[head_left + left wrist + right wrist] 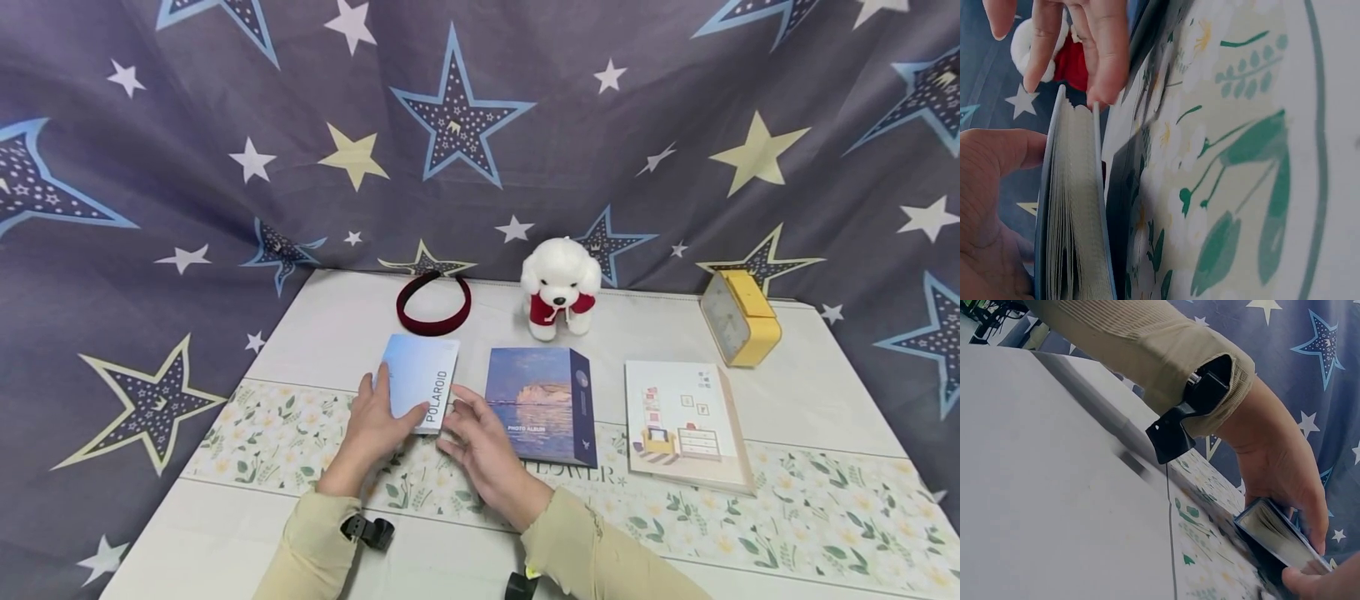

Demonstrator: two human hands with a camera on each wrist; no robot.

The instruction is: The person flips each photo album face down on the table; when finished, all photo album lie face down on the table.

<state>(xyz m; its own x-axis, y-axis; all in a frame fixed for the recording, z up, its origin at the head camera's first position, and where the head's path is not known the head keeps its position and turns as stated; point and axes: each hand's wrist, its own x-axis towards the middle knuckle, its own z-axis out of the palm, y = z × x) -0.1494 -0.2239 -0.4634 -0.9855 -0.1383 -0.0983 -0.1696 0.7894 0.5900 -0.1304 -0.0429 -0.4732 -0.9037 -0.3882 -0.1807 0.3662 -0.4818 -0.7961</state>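
Observation:
A light-blue photo album with "POLAROID" on its cover lies at centre left, its page edges visible in the left wrist view. My left hand holds it from the left, thumb and a finger on the cover, other fingers by the left edge; their tips are partly hidden. With fingers loosely bent, my right hand is at the album's lower right corner. In the left wrist view one right fingertip meets the corner of the lower cover. To the right lies a dark-blue photo album with a seaside picture.
Behind stand a dark red headband, a white plush dog in red clothing and a yellow clock. A white book-like item with a furniture drawing lies at right. A star-patterned curtain rises behind the table.

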